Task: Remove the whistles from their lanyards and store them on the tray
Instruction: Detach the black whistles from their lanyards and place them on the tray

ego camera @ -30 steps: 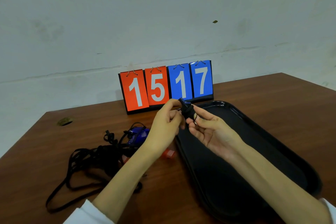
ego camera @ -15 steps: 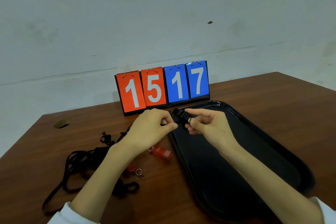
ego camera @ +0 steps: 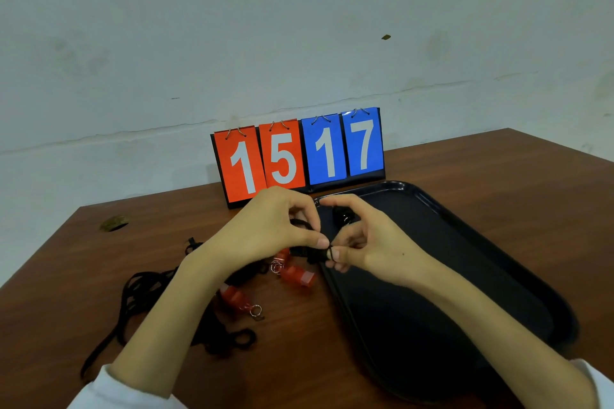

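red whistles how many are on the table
2: one whistle beside the tray, just below the left hand; the other whistle further left by the black lanyards. That hand may hide more.

On my screen the left hand (ego camera: 265,229) and the right hand (ego camera: 375,249) wear nothing. A plain white left sleeve (ego camera: 109,390) shows at the lower left, a white right sleeve (ego camera: 594,382) at the lower right.

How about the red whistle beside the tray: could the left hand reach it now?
Probably yes. The red whistle lies uncovered on the table close by the left hand, nothing between them. But that hand and the right hand pinch a black lanyard clip, so it must let go first.
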The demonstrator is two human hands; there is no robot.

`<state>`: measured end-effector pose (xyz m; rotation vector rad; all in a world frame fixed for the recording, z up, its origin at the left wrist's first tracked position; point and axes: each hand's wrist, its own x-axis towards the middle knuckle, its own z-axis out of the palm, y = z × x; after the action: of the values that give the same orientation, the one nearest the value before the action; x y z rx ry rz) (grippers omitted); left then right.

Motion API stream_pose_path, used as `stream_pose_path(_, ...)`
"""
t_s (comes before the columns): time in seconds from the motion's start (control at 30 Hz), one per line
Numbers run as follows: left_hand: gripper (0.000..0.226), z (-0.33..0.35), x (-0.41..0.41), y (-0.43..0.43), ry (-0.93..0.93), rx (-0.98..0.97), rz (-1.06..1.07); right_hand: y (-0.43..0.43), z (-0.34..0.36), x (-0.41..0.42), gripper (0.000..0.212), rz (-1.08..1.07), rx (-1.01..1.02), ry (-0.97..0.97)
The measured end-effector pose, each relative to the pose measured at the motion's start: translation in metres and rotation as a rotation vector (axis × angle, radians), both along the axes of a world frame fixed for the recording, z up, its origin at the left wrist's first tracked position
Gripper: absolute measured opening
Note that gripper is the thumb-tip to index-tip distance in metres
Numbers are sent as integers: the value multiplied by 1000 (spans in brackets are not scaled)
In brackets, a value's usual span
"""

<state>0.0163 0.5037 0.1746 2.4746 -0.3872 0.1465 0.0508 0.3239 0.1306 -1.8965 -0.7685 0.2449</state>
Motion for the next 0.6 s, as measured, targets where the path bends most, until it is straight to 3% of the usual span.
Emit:
stream_pose_path(0.17, 15, 0, 0, 6, 183, -173, -36, 0, 4, -3, 68, 204, 127, 185)
stream_pose_path(0.23, 22, -1, 0, 9, 310, -342, -16, -1, 5, -5, 69, 260, 213, 270)
stream_pose_path(0.37, 8, -6, -1, 6, 533, -777, -48, -6, 7, -3, 67, 275, 461, 478)
stream_pose_path(0.47, 17, -9, 3, -2, 534, -1007, 1, -5, 7, 0, 54, 248, 640, 659)
stream_pose_path(0.6, 8, -13, 6, -10, 395, -1049, 52, -5, 2, 7, 40, 119, 844, 849)
